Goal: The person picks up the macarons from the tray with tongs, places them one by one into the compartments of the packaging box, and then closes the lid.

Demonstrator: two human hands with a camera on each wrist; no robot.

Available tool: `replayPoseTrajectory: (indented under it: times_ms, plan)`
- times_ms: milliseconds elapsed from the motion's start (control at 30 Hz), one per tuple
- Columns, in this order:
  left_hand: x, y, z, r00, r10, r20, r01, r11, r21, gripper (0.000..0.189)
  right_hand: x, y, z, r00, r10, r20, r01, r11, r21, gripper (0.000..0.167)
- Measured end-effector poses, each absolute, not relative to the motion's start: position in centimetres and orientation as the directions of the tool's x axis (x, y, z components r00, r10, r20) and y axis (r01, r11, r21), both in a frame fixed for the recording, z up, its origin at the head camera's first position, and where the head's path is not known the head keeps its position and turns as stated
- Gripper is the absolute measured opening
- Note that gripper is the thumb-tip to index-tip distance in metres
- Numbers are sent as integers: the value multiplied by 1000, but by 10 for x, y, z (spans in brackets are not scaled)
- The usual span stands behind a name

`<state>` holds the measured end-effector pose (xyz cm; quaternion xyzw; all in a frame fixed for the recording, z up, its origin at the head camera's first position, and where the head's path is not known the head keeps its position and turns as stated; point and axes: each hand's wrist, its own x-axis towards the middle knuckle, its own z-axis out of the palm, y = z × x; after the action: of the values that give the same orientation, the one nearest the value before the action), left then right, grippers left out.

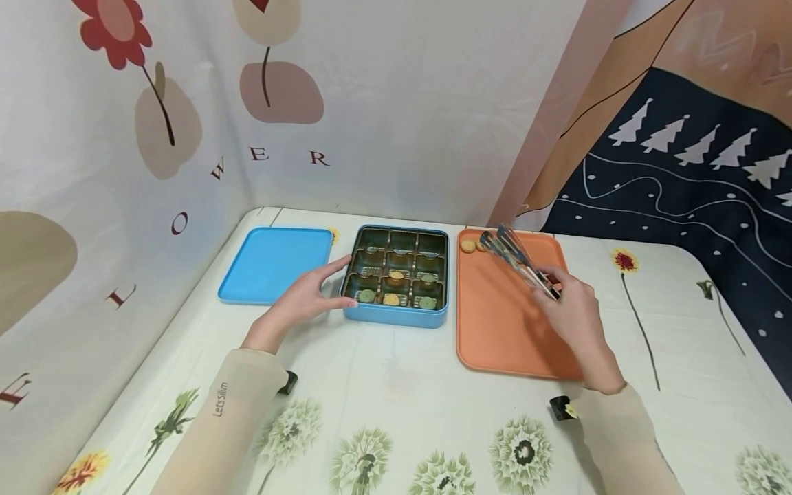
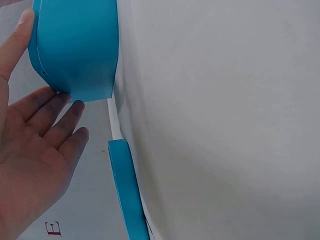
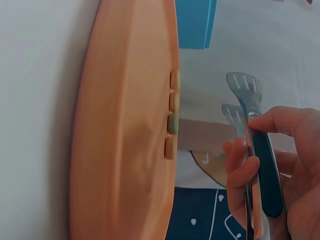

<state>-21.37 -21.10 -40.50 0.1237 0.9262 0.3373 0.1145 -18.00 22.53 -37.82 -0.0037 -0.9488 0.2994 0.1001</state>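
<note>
A blue box (image 1: 396, 316) stands on the table with a dark divided insert (image 1: 403, 240); green and yellow cookies (image 1: 391, 300) lie in its nearer compartments. My left hand (image 1: 303, 297) rests against the box's left side, thumb at the near corner, fingers fairly straight; the left wrist view shows the fingertips (image 2: 77, 107) at the box wall. My right hand (image 1: 572, 309) grips metal tongs (image 1: 510, 254) by their dark handles (image 3: 267, 175). The slotted tips stand apart, holding nothing, above the orange tray (image 1: 501, 330). Several cookies (image 3: 173, 123) line the tray's far edge, partly behind the tongs in the head view.
Left of the box lies a shallow blue lid (image 1: 278, 265). A flower-printed cloth (image 1: 396, 392) covers the table. Printed curtains (image 1: 402, 103) rise behind the table and along its left side.
</note>
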Motion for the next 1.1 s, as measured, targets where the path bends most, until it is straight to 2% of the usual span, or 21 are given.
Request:
replayPoseTrajectory:
  times_ms: [1100]
  plan:
    - [-214,-211,-403,-942,301,-149,134,742,656,98,-182,249,-387,-984,130,125,48,856,-515,39]
